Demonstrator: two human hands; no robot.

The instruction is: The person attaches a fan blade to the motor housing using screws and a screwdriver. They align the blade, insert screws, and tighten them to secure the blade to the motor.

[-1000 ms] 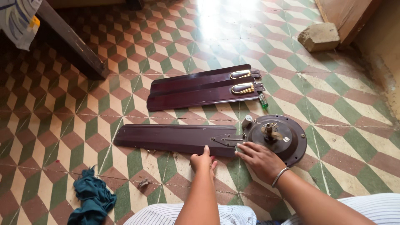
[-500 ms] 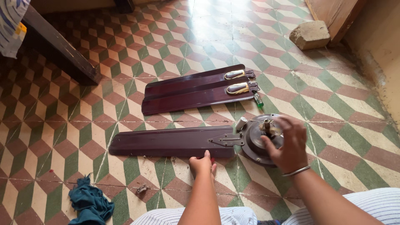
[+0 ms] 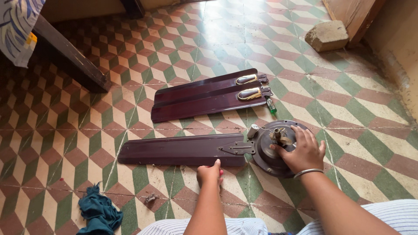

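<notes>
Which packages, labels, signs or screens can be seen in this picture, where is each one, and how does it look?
Small pale label: on the top of the dark round metal fan motor, beside the right hand; pale, its exact shape too small to tell.
No package, sign or screen is in view.

You are looking at a scene with no packages, signs or screens in it. The only thing resembling a label is a small pale sticker (image 3: 290, 141) sitting on the fan motor hub (image 3: 266, 153), just beside the central shaft and right by your right hand (image 3: 305, 153); it is too small to tell its shape or colours beyond a whitish patch.
</notes>
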